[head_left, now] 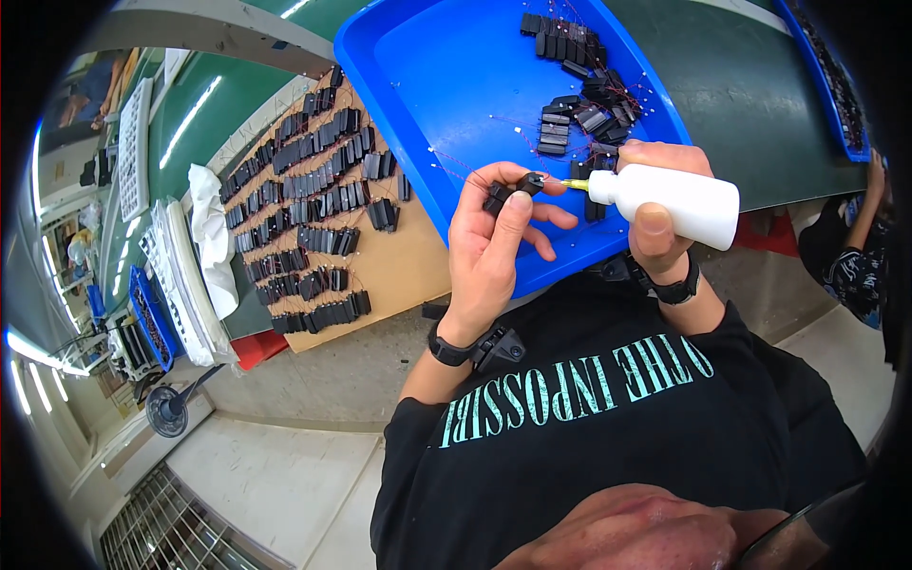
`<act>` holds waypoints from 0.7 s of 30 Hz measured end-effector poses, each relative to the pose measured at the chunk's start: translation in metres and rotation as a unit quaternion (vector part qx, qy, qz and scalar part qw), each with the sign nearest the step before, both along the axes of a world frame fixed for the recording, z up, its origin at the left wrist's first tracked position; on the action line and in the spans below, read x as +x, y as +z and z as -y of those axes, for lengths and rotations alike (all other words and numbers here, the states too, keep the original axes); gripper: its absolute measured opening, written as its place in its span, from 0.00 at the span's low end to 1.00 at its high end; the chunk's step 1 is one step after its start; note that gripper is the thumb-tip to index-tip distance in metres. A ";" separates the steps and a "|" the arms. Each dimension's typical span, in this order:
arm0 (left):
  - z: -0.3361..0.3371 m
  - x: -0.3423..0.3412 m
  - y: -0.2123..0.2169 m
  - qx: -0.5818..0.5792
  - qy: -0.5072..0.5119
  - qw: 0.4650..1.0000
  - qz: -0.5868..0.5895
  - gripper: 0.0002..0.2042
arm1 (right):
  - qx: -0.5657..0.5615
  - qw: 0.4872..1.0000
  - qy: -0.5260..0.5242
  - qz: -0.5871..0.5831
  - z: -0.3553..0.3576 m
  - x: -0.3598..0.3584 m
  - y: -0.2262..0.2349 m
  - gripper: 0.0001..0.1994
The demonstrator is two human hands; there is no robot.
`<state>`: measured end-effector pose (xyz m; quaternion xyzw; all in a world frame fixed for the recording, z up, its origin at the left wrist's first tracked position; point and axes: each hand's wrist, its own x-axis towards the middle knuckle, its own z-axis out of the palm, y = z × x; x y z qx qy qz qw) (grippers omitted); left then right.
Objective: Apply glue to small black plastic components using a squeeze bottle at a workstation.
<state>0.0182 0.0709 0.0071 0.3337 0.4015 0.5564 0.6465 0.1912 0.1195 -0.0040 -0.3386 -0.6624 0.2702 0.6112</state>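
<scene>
While pinched in left hand (494, 237) fingertips, small black part (513, 187) seems light, stiff; right hand (660, 214) clasped around white bottle (679, 201), squeezable mid-body.

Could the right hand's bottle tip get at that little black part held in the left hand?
Probably yes. The right hand holds the white bottle with its thin nozzle aimed at the small black part pinched in the left hand; nothing lies between them.

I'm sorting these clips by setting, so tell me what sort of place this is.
Probably a small-parts assembly workshop. A blue tray on a green workbench holds many small black wired parts, more lie in rows on a cardboard sheet, and the right hand aims a white squeeze bottle at one.
</scene>
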 end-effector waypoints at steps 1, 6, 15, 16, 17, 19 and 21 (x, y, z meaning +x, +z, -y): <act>0.000 0.000 0.001 -0.001 0.001 1.000 0.000 0.11 | 0.008 1.000 0.019 -0.007 0.000 0.000 -0.001 0.20; 0.007 -0.010 -0.002 0.000 0.011 1.000 0.012 0.10 | -0.030 0.999 -0.037 -0.010 0.007 -0.017 0.001 0.29; 0.024 -0.014 -0.012 0.018 0.021 0.997 -0.077 0.10 | -0.043 0.996 0.023 -0.081 0.024 -0.032 -0.014 0.32; 0.025 -0.013 -0.015 0.032 0.033 0.995 -0.089 0.10 | -0.036 0.996 0.014 -0.080 0.024 -0.037 -0.015 0.33; 0.026 -0.012 -0.018 0.046 0.045 0.993 -0.101 0.10 | -0.029 0.996 0.004 -0.080 0.025 -0.040 -0.015 0.33; 0.028 -0.013 -0.022 0.060 0.060 0.990 -0.111 0.10 | -0.036 0.996 0.005 -0.078 0.027 -0.042 -0.016 0.33; 0.030 -0.017 -0.024 0.055 0.045 0.986 -0.153 0.11 | -0.046 0.996 0.003 -0.080 0.029 -0.043 -0.016 0.34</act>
